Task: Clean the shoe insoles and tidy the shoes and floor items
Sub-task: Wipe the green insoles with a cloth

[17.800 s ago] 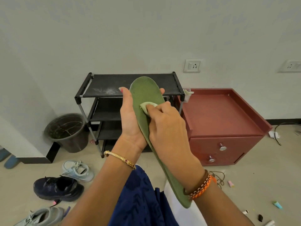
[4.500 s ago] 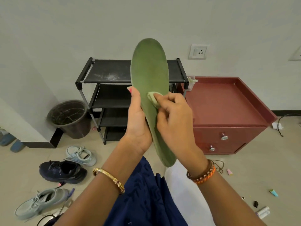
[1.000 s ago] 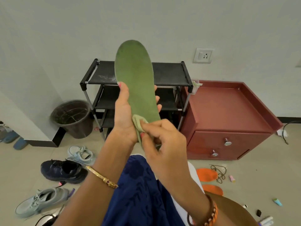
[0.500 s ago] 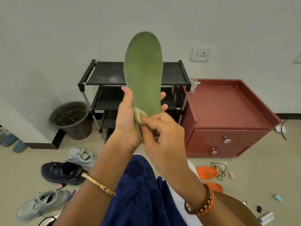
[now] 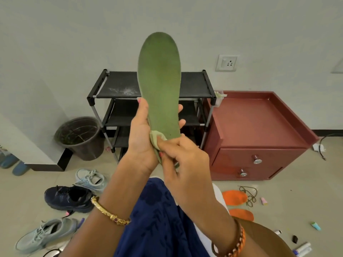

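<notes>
A green insole (image 5: pixel 160 84) stands upright in front of me, toe end up. My left hand (image 5: pixel 143 138) grips its lower half, thumb on the left edge and fingertips showing on the right. My right hand (image 5: pixel 182 154) pinches a small pale green cloth (image 5: pixel 156 139) against the insole's heel end. Two orange insoles (image 5: pixel 234 197) lie on the floor at the right. A navy shoe (image 5: pixel 68 198) and two pale grey-green sneakers (image 5: pixel 91 179) lie on the floor at the left.
A black shoe rack (image 5: pixel 118 88) stands against the wall, a dark bin (image 5: pixel 79 137) to its left, a red drawer cabinet (image 5: pixel 256 134) to its right. A brown lace (image 5: pixel 249 194), small tubes (image 5: pixel 302 248) and caps litter the floor at right. Blue slippers (image 5: pixel 13 164) sit far left.
The insole has shifted slightly right and higher in view. My right hand keeps the cloth at the heel end, a little lower than half a second ago.
</notes>
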